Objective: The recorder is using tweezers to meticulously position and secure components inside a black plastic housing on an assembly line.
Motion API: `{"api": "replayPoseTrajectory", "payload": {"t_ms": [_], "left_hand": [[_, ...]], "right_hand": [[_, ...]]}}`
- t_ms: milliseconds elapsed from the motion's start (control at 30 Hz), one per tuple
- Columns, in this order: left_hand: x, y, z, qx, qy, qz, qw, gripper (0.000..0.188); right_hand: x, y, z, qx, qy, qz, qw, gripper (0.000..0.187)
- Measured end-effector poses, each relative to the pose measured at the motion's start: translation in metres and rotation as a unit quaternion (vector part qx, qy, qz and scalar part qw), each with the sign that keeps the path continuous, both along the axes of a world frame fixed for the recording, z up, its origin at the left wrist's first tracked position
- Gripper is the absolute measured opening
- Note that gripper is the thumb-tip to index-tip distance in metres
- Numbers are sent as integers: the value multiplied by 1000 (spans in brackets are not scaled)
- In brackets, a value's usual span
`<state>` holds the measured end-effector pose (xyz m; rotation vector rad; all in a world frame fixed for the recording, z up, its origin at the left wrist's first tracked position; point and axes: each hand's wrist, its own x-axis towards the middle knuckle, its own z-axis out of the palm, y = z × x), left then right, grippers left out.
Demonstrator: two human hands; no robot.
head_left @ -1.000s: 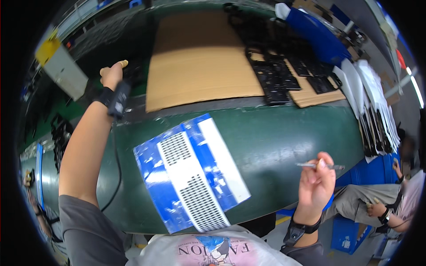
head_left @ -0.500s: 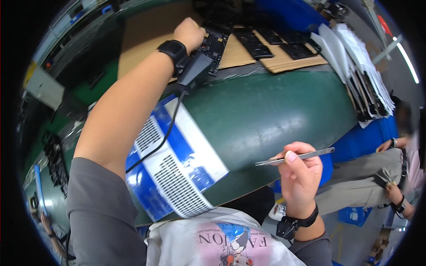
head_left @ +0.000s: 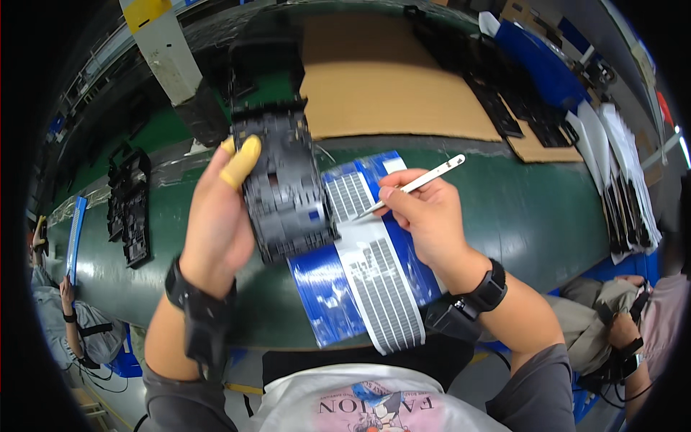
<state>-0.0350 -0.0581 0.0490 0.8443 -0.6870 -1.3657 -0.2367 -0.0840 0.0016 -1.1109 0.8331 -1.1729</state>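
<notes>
My left hand (head_left: 222, 227), with yellow finger cots on the thumb and a fingertip, grips a black moulded plastic part (head_left: 284, 191) full of ribs and slots. The part is raised and tilted over the green table. In my right hand (head_left: 435, 223) is a pair of pale tweezers (head_left: 435, 173), pinched between thumb and fingers. Their tips point down at a white sheet of small grey labels (head_left: 385, 295), close to the part's right edge; whether they touch is too small to tell. That sheet lies across a shiny blue-covered board (head_left: 324, 291), partly hidden by the part.
Brown cardboard (head_left: 389, 79) covers the table's far side, with black parts (head_left: 497, 101) at its right. White-wrapped pieces (head_left: 619, 173) stand stacked at the right edge. Another black part (head_left: 129, 209) and a blue strip (head_left: 75, 237) lie left. People sit on both sides.
My left hand has come back from the cardboard and now holds the black part before me. The tweezers have moved to the label sheet. The whole view has shifted.
</notes>
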Motion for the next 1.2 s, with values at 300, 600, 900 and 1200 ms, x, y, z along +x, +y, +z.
{"api": "replayPoseTrajectory", "payload": {"t_ms": [300,600,900,1200], "left_hand": [[17,16,-12,83,125,11,989,34],[12,12,-17,81,85,99,988,33],[0,16,-34,90,112,32,989,44],[-22,31,-22,116,180,-52,975,44]], "right_hand": [[9,-17,-9,81,23,24,996,13],[11,-18,-9,61,54,35,996,14],[9,1,20,60,-33,41,997,17],[19,35,26,40,-33,91,995,22]]}}
